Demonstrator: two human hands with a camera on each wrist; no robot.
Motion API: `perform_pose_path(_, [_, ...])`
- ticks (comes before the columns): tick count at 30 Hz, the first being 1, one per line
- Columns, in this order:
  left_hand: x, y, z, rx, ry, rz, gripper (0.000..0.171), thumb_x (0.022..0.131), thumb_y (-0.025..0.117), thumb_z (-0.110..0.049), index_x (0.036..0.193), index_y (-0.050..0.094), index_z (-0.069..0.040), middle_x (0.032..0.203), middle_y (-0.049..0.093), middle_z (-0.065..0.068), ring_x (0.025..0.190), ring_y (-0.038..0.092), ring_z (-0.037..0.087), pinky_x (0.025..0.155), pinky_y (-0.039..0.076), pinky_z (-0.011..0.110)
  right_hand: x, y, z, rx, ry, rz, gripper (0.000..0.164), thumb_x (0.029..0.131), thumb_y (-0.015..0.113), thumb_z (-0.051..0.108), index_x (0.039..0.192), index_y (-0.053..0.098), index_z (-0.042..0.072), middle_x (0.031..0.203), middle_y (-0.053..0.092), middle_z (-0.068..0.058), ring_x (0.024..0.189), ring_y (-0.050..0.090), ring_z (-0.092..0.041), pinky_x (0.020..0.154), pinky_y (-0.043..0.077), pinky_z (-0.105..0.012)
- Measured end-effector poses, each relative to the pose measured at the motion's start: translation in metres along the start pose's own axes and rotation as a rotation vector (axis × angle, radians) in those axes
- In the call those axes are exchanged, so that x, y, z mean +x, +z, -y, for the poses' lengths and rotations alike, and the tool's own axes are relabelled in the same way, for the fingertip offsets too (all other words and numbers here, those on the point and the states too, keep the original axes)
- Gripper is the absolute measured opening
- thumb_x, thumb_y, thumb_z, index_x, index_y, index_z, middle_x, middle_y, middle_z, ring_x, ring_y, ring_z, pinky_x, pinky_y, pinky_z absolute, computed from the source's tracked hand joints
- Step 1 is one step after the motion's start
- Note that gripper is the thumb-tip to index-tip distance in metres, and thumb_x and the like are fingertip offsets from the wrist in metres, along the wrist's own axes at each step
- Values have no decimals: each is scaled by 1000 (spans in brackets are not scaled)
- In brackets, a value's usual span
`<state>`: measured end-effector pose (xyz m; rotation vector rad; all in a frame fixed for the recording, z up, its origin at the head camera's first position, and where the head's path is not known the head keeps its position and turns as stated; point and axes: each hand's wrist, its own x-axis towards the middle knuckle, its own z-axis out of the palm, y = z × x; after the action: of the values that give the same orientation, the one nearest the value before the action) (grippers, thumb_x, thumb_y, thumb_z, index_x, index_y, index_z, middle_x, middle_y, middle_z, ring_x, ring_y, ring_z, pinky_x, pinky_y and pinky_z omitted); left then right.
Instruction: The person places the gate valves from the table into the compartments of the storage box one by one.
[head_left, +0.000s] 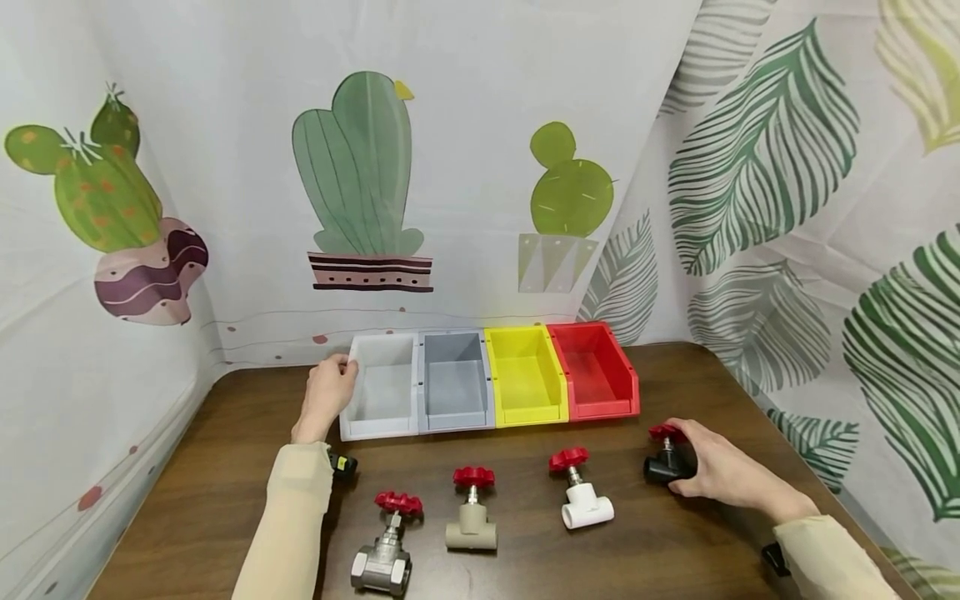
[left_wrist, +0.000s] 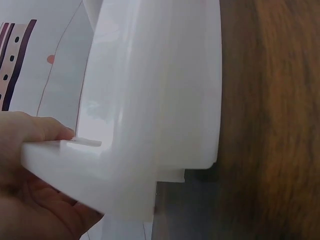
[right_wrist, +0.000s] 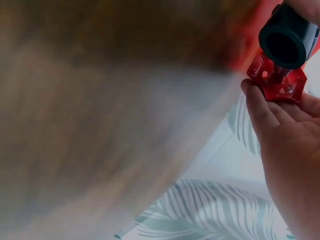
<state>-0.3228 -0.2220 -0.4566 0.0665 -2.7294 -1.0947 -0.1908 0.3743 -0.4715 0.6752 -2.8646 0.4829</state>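
Note:
My left hand pinches the left rim of the white bin. Up close in the left wrist view, the thumb lies on top of the rim of that white bin, with the fingers beneath. At the right, my right hand grips a black valve with a red handwheel. In the right wrist view, fingers touch the handwheel of the black valve and the thumb is at its body. A white valve, a beige valve and a metal valve stand on the table, each with a red handwheel.
Joined to the white bin are a grey bin, a yellow bin and a red bin, in one row at the back of the brown wooden table. A patterned curtain hangs behind.

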Motion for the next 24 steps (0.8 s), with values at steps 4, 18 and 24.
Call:
perform_pose_path(4, [0, -1, -1, 7, 3, -9, 36, 102, 45, -24, 121, 61, 2, 80, 57, 10, 68, 51, 24, 59, 41, 33, 5, -4, 3, -4, -10, -3, 83, 59, 92, 28, 125, 52, -1, 115, 60, -7, 102, 60, -23, 87, 49, -44])
perform_pose_path(18, [-2, 0, 0, -3, 12, -25, 35, 102, 46, -23, 119, 61, 3, 80, 56, 10, 67, 50, 23, 57, 41, 33, 41, -22, 25, 14, -50, 34, 84, 64, 90, 25, 132, 48, -3, 121, 59, -11, 109, 58, -27, 92, 47, -50])
perform_pose_path(24, [-4, -1, -1, -18, 12, -4, 37, 103, 44, -24, 122, 59, 4, 79, 55, 10, 64, 49, 22, 55, 40, 32, 56, -25, 32, 42, -38, 58, 86, 66, 89, 25, 135, 46, -4, 124, 57, -13, 111, 57, -29, 93, 46, -51])
